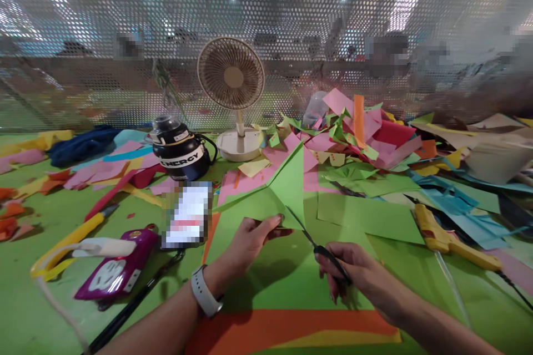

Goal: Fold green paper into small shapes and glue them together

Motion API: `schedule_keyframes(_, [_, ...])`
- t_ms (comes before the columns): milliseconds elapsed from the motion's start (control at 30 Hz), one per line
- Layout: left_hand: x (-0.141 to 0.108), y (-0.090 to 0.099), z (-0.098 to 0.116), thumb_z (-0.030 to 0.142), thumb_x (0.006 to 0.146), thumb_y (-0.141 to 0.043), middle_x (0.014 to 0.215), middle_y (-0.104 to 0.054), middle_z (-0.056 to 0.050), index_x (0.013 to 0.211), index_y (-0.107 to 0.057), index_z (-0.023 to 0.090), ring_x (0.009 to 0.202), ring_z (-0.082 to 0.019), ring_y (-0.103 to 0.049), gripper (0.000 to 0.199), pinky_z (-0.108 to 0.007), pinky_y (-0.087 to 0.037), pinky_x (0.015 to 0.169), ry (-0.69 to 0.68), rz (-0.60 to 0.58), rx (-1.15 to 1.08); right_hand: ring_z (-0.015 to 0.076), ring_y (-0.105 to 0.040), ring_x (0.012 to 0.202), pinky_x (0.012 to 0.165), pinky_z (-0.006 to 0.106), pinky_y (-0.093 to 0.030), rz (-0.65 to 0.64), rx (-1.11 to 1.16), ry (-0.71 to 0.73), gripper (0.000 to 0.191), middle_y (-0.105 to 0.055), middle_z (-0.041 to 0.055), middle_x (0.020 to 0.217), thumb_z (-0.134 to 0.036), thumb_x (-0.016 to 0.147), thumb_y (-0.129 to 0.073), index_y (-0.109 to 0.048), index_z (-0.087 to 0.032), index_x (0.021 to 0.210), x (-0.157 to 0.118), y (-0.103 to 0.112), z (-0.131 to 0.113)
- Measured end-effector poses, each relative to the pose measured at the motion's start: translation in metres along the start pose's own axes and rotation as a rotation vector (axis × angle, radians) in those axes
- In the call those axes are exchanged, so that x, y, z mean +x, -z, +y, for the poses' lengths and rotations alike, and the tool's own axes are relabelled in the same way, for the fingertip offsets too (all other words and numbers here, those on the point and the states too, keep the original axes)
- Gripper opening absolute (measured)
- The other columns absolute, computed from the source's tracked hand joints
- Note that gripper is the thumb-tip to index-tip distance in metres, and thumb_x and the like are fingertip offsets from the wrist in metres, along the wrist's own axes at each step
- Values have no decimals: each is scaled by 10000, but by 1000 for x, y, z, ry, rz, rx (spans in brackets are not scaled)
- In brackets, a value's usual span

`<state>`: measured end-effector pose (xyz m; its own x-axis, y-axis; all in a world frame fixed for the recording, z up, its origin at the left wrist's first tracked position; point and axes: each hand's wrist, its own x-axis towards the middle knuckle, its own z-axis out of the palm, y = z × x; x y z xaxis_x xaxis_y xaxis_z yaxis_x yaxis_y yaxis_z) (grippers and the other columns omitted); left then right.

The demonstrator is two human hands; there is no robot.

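Note:
My left hand (257,241), a white watch band on its wrist, pinches the lower edge of a green sheet of paper (289,183). The sheet is raised off the table and creased, with one corner pointing up. In my right hand (345,269) is a pair of scissors (310,237) with dark handles. Their blades reach up and left onto the sheet's lower part, close to my left fingertips. Whether the blades are parted cannot be made out. More green paper and an orange sheet (300,327) lie beneath my hands.
A fan (231,75) and a black bottle (180,150) stand behind. Scrap paper (345,133) is heaped at the back right. A yellow glue gun (452,241) lies right. A phone (188,215), a purple power bank (120,263) and a yellow-handled tool (69,241) lie left.

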<state>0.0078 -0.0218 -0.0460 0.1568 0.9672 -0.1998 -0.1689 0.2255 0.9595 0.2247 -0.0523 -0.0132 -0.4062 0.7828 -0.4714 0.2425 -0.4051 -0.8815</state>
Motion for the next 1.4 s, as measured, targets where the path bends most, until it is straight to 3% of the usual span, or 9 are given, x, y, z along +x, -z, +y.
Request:
schedule_keyframes(333, [-4,0,4,514,747,-657,455,-499,4,541,-575,189,730,-250,-667,393,-269,-358,547,32,0,88,69,-468,430,449,199,-314,-7,2,-11,458,-571,-33,492,-598,728,-667,-535,-161,698,1,0,0])
schedule_keyframes(600, [-7,-5,12,536,737,-651,419,-401,31,467,-465,203,674,-230,-651,467,-251,-211,460,68,-1,136,70,-459,438,464,207,-321,0,-9,13,478,-542,-41,481,-621,726,-656,-509,-169,674,1,-4,-2])
schedule_keyframes(700, [-8,-7,15,543,714,-656,441,-440,23,473,-490,194,638,-210,-625,456,-252,-207,466,93,-5,119,76,-465,434,457,210,-322,1,-11,-11,494,-546,-40,483,-643,703,-659,-520,-169,688,1,-5,-2])
schedule_keyframes(900, [-13,-11,20,558,718,-650,428,-526,13,432,-587,178,439,-112,-390,479,-279,-265,467,148,24,205,73,-454,453,465,212,-308,-3,-36,23,465,-562,-35,506,-613,754,-629,-510,-168,699,2,-6,-6])
schedule_keyframes(1100, [-16,-12,21,526,715,-670,441,-535,20,600,-747,169,441,-112,-408,383,-267,-322,485,182,13,152,74,-459,450,472,218,-312,-3,-26,28,478,-559,-34,501,-623,746,-633,-516,-163,693,4,-5,-4])
schedule_keyframes(1233, [-19,-14,22,547,689,-677,470,-575,-1,641,-764,156,435,-114,-436,404,-264,-332,483,297,-33,112,85,-478,466,475,221,-317,7,-29,40,475,-586,-22,527,-624,747,-630,-539,-158,731,4,-6,-7])
schedule_keyframes(1400, [-19,-14,21,531,688,-680,450,-552,12,610,-759,164,435,-108,-420,383,-258,-328,484,266,-28,157,77,-437,456,480,225,-294,25,-46,49,476,-552,-34,493,-624,740,-633,-514,-168,678,3,-8,-12])
